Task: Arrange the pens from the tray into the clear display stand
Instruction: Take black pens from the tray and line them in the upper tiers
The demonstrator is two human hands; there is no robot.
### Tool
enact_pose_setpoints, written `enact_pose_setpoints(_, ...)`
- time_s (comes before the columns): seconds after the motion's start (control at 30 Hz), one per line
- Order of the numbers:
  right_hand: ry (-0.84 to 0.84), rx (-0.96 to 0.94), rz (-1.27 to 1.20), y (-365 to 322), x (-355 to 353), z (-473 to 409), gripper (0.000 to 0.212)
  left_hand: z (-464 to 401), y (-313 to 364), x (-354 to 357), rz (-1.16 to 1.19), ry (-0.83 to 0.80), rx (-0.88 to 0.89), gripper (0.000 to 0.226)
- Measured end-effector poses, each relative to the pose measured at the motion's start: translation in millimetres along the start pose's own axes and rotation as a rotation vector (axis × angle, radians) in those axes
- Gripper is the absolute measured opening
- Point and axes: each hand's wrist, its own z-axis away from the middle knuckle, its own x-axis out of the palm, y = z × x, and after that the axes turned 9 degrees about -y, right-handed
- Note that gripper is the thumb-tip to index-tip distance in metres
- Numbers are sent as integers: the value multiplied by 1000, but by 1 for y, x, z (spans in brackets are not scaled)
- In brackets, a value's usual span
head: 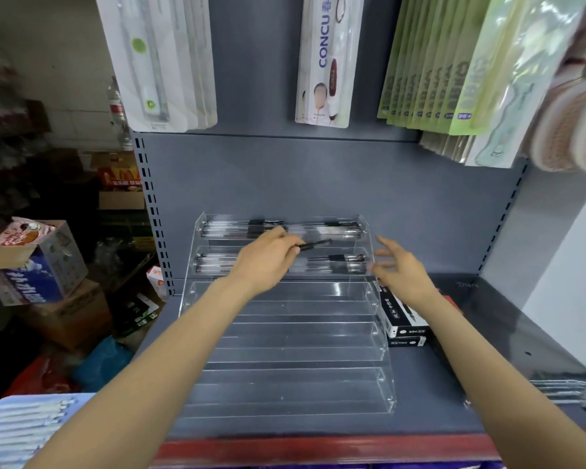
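A clear tiered display stand [285, 336] sits on the grey shelf. Its two top tiers hold several clear pens with black caps [332, 228], and the lower tiers hold nothing. My left hand [268, 262] pinches a black pen [315, 245] above the second tier, with the pen pointing right. Beside the stand's right edge, my right hand [400, 269] hovers with its fingers spread and holds nothing. A tray of pale pens [21, 424] shows at the bottom left corner.
Black pen boxes [403, 319] lie right of the stand under my right wrist. Packaged goods [329, 59] hang above on the back panel. Cardboard boxes [38, 265] are stacked on the floor at left. A red edge [318, 448] runs along the shelf front.
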Motion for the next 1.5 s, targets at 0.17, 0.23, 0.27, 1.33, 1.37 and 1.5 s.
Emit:
enact_pose_setpoints(0.17, -107, 83, -184, 9, -3, 1, 55, -29, 9, 9, -2, -172, 40, 32)
enact_pose_setpoints(0.23, -120, 86, -195, 8, -3, 2, 55, -34, 13, 11, 16, -201, 45, 31)
enact_pose_setpoints(0.27, -121, 83, -188, 8, -4, 2, 54, -36, 15, 12, 35, -209, 40, 31)
enact_pose_setpoints(1.33, -85, 74, -206, 2, 0, 10, 51, -21, 29, 36, -88, -4, 32, 41)
enact_pose_setpoints(1.37, -82, 78, -202, 2, 0, 10, 51, -20, 28, 35, -76, -9, 30, 40)
enact_pose_setpoints(1.5, -79, 80, -200, 1, 0, 9, 51, -21, 33, 36, 0, -76, 14, 40)
